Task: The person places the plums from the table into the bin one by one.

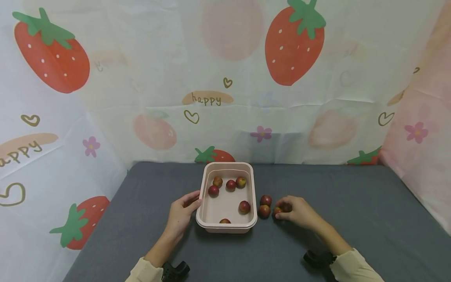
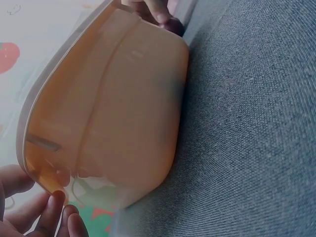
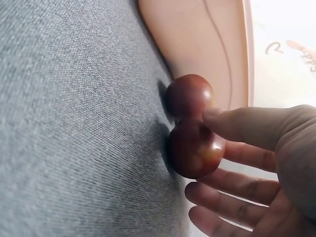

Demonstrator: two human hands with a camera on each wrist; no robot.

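A pale pink plastic box [image 1: 225, 226] stands on the table with several red plums inside, one of them a plum [image 1: 244, 207] near its right wall. My left hand [image 1: 181, 213] holds the box's left rim, thumb above and fingers below, as the left wrist view shows. Right of the box, my right hand [image 1: 299, 212] pinches a plum [image 3: 195, 153] between thumb and fingers, close over the cloth. Another plum [image 3: 190, 94] sits just beyond it. Two more plums, a front plum [image 1: 264, 211] and a rear plum [image 1: 266, 200], lie between box and hand.
A grey cloth [image 1: 162, 180] covers the table. Behind it hangs a pale curtain [image 1: 158, 78] printed with strawberries, hearts and flowers. Dark wrist straps show on both arms, a left strap [image 1: 175, 270] and a right strap [image 1: 318, 258].
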